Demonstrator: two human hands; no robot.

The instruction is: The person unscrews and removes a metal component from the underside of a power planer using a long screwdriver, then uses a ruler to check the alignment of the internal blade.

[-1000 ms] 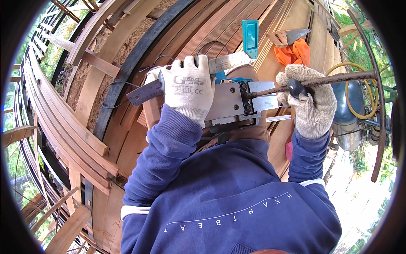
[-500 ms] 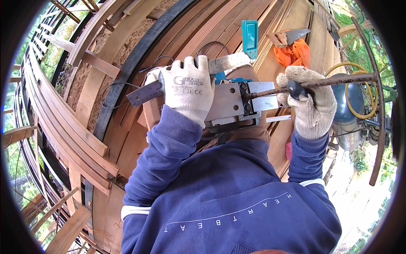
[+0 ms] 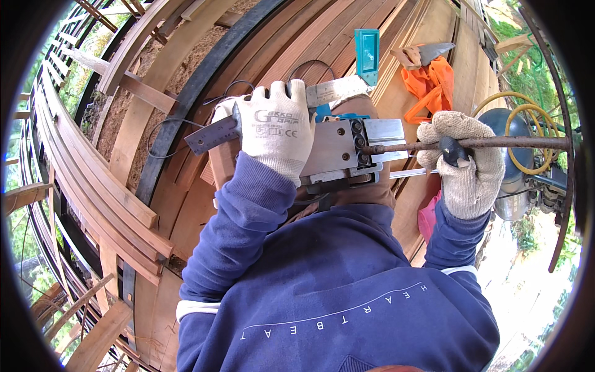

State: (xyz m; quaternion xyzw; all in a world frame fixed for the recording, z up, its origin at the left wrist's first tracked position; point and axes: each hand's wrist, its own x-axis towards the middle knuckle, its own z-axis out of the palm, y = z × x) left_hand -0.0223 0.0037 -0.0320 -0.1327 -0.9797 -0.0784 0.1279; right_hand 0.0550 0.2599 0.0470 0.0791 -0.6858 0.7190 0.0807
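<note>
1. Head view: I see two gloved hands, both sleeves blue, a machine [image 3: 327, 152] on the lap [image 3: 356, 199] between them.
2. Right hand [image 3: 480, 177]: fingers closed, gripping a rusty rod [image 3: 396, 148] that runs sideways to its left and right. I also see a black knob [image 3: 453, 150] at the grip; can't tell what it belongs to.
3. Rod: left end meets the machine's dark block [image 3: 359, 137], right end reaches a long, curved bar [image 3: 569, 167] near the picture's rim.
4. Left hand [image 3: 274, 127]: palm down at the machine's left side, fingers bent forward. Dark strip [image 3: 211, 134] sticks out left from under it, pale strip [image 3: 334, 91] out right. I can't tell whether the fingers clamp either one.
5. Teal frame [image 3: 367, 56] at the pale strip's far end.
6. Beyond the hands: planks [image 3: 304, 46]; orange cloth [image 3: 434, 80] with a grey blade [image 3: 437, 52] just beside it.
7. Right side: yellow hose [image 3: 509, 95] in loops by a dark tank [image 3: 496, 124]. Pink item [image 3: 429, 215] near the right sleeve, kind unclear.
</note>
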